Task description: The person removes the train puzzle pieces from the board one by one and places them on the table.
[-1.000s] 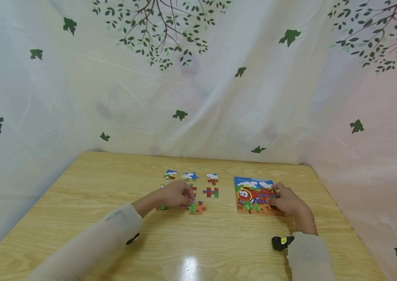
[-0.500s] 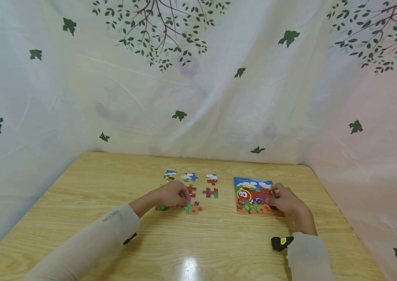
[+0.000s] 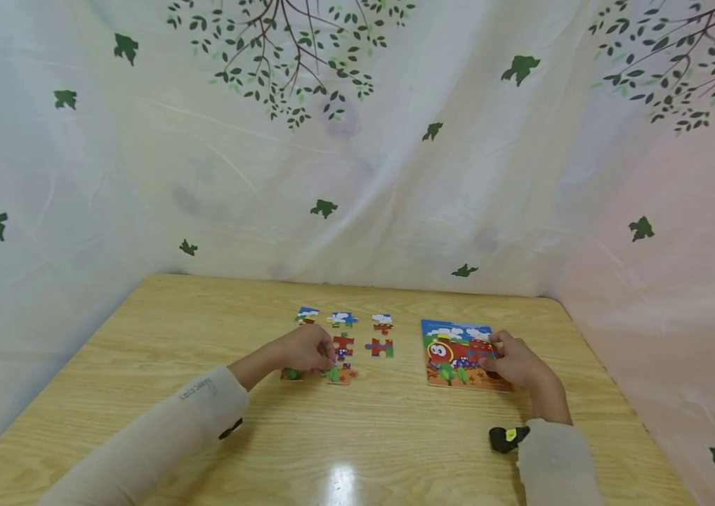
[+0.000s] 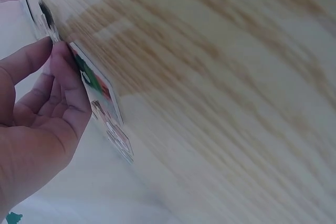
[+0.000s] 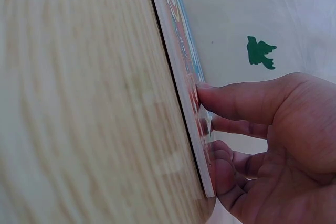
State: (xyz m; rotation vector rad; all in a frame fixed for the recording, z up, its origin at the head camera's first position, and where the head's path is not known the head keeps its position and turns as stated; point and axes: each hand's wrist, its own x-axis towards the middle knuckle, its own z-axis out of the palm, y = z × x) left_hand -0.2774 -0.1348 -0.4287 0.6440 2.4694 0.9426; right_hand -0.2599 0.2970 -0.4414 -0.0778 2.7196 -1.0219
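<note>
My left hand [image 3: 308,349] pinches a jigsaw puzzle piece [image 3: 342,375], orange with a green plant, between thumb and index finger. In the left wrist view, the thumb and index fingertip meet at its edge, low over the table. Just beyond it lies a red middle piece [image 3: 343,347], and a green and orange corner piece [image 3: 292,375] shows below the hand. My right hand [image 3: 518,360] holds the right side of a flat puzzle board [image 3: 455,351] with a red train picture. In the right wrist view, the thumb [image 5: 231,100] rests on the picture and curled fingers sit at its edge.
Several other loose pieces lie in rows: a left sky piece [image 3: 307,315], a middle cloud piece [image 3: 341,319], a right cloud piece [image 3: 382,322] and a red and blue piece [image 3: 380,347]. The wooden table [image 3: 395,443] ends at a leaf-printed curtain [image 3: 256,176].
My left hand has slid leftward with the orange and green puzzle piece, bringing it beneath the red middle piece and nearer the corner piece. My right hand and the board stay put.
</note>
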